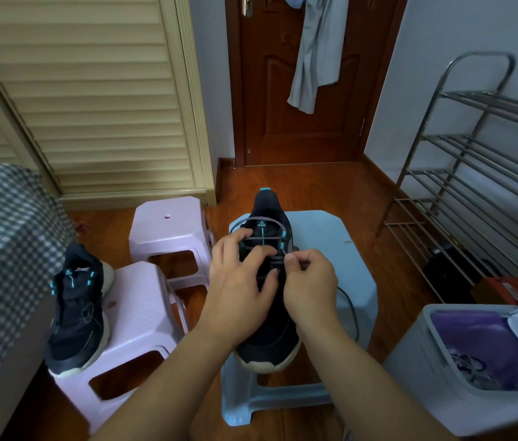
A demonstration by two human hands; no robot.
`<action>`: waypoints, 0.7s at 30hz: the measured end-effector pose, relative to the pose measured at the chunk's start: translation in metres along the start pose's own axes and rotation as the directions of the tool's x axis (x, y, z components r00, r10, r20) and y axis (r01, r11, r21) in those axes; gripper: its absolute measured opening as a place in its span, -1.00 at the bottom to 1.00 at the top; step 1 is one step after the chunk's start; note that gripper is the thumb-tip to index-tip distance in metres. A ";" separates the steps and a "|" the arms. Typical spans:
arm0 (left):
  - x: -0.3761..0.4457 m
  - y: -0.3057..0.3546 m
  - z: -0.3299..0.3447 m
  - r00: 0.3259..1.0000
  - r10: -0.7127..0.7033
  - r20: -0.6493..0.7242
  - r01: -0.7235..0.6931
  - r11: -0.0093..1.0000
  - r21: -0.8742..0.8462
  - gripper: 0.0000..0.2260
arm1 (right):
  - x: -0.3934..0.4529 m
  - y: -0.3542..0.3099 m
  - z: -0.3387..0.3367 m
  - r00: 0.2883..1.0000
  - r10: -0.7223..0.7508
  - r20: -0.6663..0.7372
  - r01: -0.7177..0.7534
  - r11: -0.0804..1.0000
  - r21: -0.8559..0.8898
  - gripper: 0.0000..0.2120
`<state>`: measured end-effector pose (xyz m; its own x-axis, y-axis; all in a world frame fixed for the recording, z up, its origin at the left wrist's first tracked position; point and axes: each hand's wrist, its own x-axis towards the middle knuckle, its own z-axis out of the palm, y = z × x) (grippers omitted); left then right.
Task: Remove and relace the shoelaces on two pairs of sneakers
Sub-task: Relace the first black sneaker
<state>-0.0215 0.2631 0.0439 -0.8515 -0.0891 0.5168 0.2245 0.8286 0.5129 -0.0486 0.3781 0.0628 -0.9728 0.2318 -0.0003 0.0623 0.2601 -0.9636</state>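
A dark navy sneaker (pixel 268 335) with teal accents and a cream sole lies on a pale blue stool (pixel 340 249), toe toward me. My left hand (pixel 238 281) rests over its lace area, fingers curled onto the grey shoelace (pixel 260 238) rows. My right hand (pixel 310 281) pinches a stretch of the lace at the right eyelets. A loose lace end (pixel 351 307) trails over the stool on the right. The matching sneaker (pixel 74 313) sits on a pink stool (pixel 136 316) to the left, its laces hard to make out.
A second pink stool (pixel 168 224) stands behind the first. A grey bin with a purple liner (pixel 480 348) is at right, a metal shoe rack (pixel 473 173) behind it. A checked bedcover (pixel 3 237) fills the left edge. Louvred wardrobe doors and a brown door stand ahead.
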 end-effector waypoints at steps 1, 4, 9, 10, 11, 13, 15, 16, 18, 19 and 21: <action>0.000 0.000 0.000 1.000 0.000 0.003 0.000 1.000 0.003 -0.73 | 0.000 0.000 0.000 1.000 0.021 -0.005 -0.021 0.999 0.032 -0.89; 0.000 0.001 0.000 1.000 -0.006 0.013 0.006 1.000 0.015 -0.73 | 0.000 0.001 0.001 0.998 0.056 -0.008 -0.055 0.994 0.096 -0.90; 0.000 0.001 -0.001 1.000 0.002 0.013 -0.002 1.000 0.001 -0.73 | 0.000 -0.001 0.004 0.999 0.028 -0.032 -0.024 0.993 0.118 -0.92; 0.000 0.001 -0.001 1.000 0.004 0.012 -0.004 1.000 -0.012 -0.73 | 0.000 -0.002 0.004 0.999 0.007 -0.041 -0.002 0.993 0.119 -0.92; 0.000 0.001 -0.001 1.000 0.003 0.012 -0.003 1.000 -0.024 -0.73 | -0.001 -0.003 0.003 0.999 -0.017 -0.045 0.022 0.993 0.115 -0.93; 0.000 0.001 -0.003 1.000 -0.005 0.011 0.005 0.999 -0.045 -0.73 | -0.001 -0.006 0.003 0.995 -0.087 -0.047 0.090 0.994 0.068 -0.95; 0.000 0.000 -0.004 1.000 -0.001 0.005 0.002 0.998 -0.059 -0.74 | 0.002 -0.008 0.001 0.986 -0.152 -0.064 0.152 0.988 0.002 -0.93; 0.000 -0.001 -0.004 1.000 0.007 0.003 -0.007 0.998 -0.068 -0.74 | 0.005 -0.009 0.000 0.982 -0.176 -0.071 0.175 0.984 -0.023 -0.92; 0.000 -0.002 -0.004 1.000 0.024 0.001 -0.024 0.996 -0.087 -0.74 | 0.012 -0.014 -0.002 0.970 -0.233 -0.065 0.226 0.969 -0.100 -0.95; 0.001 -0.002 -0.004 1.000 0.027 0.002 -0.027 0.995 -0.094 -0.74 | 0.015 -0.016 -0.002 0.959 -0.280 -0.047 0.267 0.946 -0.184 -0.93; 0.001 -0.002 -0.004 1.000 0.027 0.005 -0.026 0.995 -0.096 -0.73 | 0.019 -0.019 -0.003 0.927 -0.374 0.028 0.349 0.834 -0.427 -0.82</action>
<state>-0.0209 0.2589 0.0465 -0.8474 -0.0640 0.5271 0.2916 0.7735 0.5627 -0.0673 0.3806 0.0816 -0.9315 0.0913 0.3522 -0.1925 0.6979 -0.6899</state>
